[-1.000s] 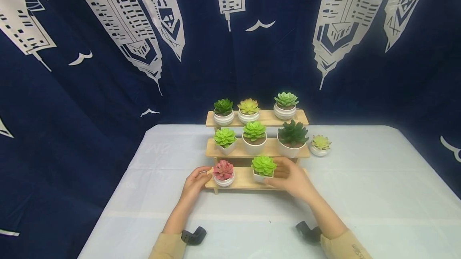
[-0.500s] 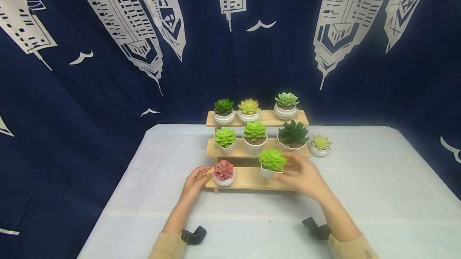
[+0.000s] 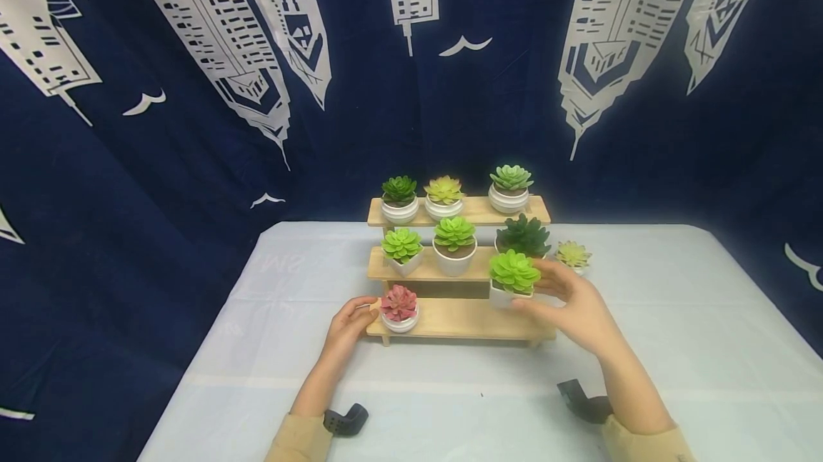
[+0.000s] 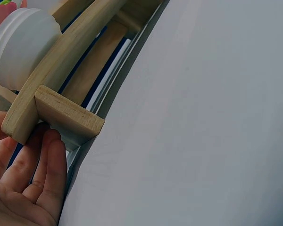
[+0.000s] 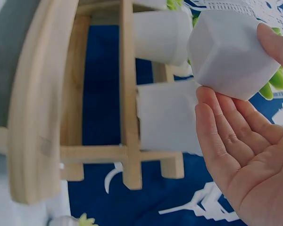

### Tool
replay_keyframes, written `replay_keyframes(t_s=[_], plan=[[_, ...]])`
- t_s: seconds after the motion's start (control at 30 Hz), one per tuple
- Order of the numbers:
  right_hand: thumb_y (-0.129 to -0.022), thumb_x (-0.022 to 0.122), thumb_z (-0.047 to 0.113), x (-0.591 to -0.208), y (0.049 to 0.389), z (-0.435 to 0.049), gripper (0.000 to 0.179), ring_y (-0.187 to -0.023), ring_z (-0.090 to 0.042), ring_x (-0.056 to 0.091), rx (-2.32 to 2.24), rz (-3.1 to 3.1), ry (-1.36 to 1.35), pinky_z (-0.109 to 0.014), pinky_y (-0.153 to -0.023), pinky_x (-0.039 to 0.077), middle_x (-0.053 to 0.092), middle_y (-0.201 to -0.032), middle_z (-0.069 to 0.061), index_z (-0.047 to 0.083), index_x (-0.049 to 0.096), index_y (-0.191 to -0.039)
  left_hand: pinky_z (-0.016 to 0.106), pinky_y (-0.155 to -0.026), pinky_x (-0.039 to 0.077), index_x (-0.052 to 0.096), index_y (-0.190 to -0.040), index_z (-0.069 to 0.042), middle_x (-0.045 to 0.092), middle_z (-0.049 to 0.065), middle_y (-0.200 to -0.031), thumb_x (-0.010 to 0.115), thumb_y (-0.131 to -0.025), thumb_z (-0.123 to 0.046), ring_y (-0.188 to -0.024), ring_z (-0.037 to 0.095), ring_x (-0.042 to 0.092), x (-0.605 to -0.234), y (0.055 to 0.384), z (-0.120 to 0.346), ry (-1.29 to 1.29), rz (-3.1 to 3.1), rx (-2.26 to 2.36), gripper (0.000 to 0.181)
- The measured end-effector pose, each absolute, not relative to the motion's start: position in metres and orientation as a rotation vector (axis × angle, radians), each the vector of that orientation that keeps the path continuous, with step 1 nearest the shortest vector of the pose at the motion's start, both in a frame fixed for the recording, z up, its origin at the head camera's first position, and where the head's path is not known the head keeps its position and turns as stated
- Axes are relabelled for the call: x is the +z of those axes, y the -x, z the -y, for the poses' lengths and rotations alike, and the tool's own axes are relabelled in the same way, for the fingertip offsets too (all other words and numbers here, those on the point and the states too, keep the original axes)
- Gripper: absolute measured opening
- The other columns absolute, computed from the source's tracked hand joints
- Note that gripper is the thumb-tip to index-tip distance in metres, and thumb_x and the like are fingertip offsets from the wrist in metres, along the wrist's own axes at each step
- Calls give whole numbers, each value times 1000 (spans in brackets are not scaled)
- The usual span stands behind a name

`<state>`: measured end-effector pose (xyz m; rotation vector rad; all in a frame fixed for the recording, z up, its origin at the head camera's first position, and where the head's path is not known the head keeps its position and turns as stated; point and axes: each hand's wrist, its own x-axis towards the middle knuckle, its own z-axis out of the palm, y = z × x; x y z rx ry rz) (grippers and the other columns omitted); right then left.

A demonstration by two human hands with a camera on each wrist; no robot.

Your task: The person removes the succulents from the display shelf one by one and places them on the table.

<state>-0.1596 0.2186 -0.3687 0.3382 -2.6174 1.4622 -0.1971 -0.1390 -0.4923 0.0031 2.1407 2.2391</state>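
I see the right hand [image 3: 584, 315] pinching the square pot [image 3: 503, 295] between thumb and fingertips, above the right of the wooden stand [image 3: 463, 317]; this side hold presumably keeps its base free. The left hand [image 3: 344, 326] grips the bottom tier's left end, likely as a brace. Potential obstruction: the dark-green succulent [image 3: 524, 235], directly behind.

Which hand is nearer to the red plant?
Left. The left hand grips the end of the bottom wooden shelf, right beside the red plant; the right hand is farther off, toward the shelf's other end, holding a green plant.
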Motion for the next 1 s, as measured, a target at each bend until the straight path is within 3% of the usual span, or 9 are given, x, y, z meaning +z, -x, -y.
replay_keyframes(t_s=[0.13, 0.2, 0.37, 0.5, 0.67, 1.0], plan=[[-79, 77, 30, -364, 157, -227, 73, -110, -33, 56, 1412, 2624, -293, -48, -92, 43, 55, -127, -17, 2, 43, -136, 25, -81, 48, 53, -122, 2, 66, 12, -106, 60, -90, -10, -92, 13, 62, -492, 197, 139, 4, -2167, 2218, 35], [-79, 77, 28, -362, 156, -232, 71, -108, -29, 57, 1382, 2615, -284, -37, -92, 45, 57, -124, -16, 2, 44, -136, 26, -81, 47, 53, -122, 1, 66, 12, -105, 60, -90, -11, -92, 13, 62, -493, 197, 139, 10, -2168, 2213, 35], [-79, 77, 26, -360, 156, -242, 65, -101, -2, 57, 1341, 2578, -275, -10, -82, 41, 59, -120, -11, 7, 48, -134, 25, -80, 47, 53, -123, 3, 67, 9, -103, 59, -91, -8, -89, 11, 61, -491, 197, 139, 18, -2134, 2225, 34], [-79, 77, 25, -358, 155, -250, 63, -97, 11, 53, 1330, 2556, -264, -10, -79, 42, 59, -120, -10, 9, 49, -134, 25, -79, 47, 52, -123, 5, 66, 10, -102, 57, -91, -5, -88, 10, 61, -481, 193, 137, 12, -2130, 2214, 34], [-80, 77, 24, -356, 155, -260, 65, -96, 13, 50, 1303, 2556, -230, -8, -77, 42, 57, -122, -14, 6, 47, -135, 24, -79, 46, 51, -122, 7, 66, 12, -102, 56, -91, -4, -88, 10, 61, -463, 183, 134, -3, -2147, 2200, 33], [-80, 76, 23, -356, 157, -276, 66, -95, 15, 48, 1270, 2540, -181, -6, -77, 41, 55, -124, -19, 2, 45, -135, 25, -79, 47, 51, -122, 7, 66, 11, -102, 56, -91, -3, -88, 10, 61, -462, 183, 133, -2, -2138, 2213, 33]])
